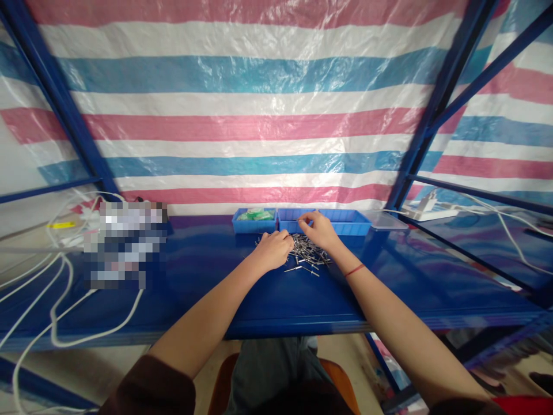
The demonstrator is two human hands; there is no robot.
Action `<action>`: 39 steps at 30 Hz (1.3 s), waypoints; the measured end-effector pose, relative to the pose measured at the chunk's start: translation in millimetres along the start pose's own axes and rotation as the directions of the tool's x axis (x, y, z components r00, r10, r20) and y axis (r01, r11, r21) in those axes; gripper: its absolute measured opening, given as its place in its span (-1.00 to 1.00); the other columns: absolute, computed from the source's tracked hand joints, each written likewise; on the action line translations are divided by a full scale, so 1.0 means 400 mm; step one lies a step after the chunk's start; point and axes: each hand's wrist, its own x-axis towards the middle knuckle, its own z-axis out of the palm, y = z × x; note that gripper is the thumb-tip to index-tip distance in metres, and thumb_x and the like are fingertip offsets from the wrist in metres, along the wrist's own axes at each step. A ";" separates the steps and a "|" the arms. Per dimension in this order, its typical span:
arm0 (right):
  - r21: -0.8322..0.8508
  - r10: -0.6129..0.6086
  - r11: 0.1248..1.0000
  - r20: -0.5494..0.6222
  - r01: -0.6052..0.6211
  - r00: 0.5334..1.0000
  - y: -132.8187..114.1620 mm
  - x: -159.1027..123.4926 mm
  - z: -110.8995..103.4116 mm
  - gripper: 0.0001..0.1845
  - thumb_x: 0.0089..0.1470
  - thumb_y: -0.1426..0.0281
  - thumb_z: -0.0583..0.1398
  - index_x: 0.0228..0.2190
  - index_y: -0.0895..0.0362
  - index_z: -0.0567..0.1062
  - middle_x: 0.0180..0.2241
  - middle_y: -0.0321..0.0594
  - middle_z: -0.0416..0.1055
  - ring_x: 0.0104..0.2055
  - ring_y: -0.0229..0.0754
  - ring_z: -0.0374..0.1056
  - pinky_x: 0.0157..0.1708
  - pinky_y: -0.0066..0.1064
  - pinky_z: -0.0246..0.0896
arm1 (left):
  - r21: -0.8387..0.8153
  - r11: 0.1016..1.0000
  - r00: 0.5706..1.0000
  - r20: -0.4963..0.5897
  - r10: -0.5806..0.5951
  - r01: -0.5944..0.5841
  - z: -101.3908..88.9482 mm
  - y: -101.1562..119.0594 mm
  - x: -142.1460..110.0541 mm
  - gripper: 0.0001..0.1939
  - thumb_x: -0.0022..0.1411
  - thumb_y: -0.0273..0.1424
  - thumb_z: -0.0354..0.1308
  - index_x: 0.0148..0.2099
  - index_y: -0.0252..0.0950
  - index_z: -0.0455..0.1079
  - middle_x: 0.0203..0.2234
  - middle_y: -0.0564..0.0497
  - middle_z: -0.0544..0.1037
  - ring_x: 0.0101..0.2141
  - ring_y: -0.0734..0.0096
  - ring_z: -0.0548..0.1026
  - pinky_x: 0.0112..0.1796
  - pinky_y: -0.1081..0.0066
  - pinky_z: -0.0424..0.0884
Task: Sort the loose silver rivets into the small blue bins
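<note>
While both bare hands work near the far edge of the dark blue, glossy bench (pixel 199 288), the loose heap of thin silver metal pins, rivet-like (pixel 307 252), lies between them, mid-length, closer to the far edge than the near one; a few strays sit on its near side. Left hand (pixel 275 249): at the heap's left side, fingers curled down onto it, can't tell if they're clamped on a pin. Right hand (pixel 319 229): above the heap's far side, in front of the long blue rectangular plastic bin (pixel 352 229), thumb and index tips drawn close together; too small to tell whether a pin is between them. Thin red cord (pixel 355 270) on that wrist. Long bin runs along the far edge, inside mostly hidden. Short blue plastic bin (pixel 254 227) is just left of it, same edge, green-and-white packets (pixel 256 214) inside. Flat clear plastic lid (pixel 390 219) at the long bin's right end. White power strip (pixel 427 208) toward the far right corner, cables plugged in. Left end of bench: pixelated patch (pixel 129 242), contents unreadable, white cables (pixel 64 311) looping past the near edge, small yellow strip (pixel 63 225) toward the far left corner. Red, white and blue striped plastic sheet (pixel 242 127) hangs behind the far edge.
</note>
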 end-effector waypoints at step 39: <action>0.753 0.099 0.581 0.313 -0.310 0.945 -0.065 -0.016 -0.019 -0.64 -0.19 0.24 0.28 -0.32 0.13 0.38 -0.43 -0.29 0.40 -0.57 -0.41 0.16 -0.68 -0.57 -0.09 | -0.736 0.676 0.847 -0.383 -0.369 -0.038 0.028 -0.082 0.043 -0.84 0.18 -0.40 0.07 -0.21 -0.32 0.42 -0.28 -0.02 0.55 -0.27 0.41 0.49 -0.22 0.43 0.39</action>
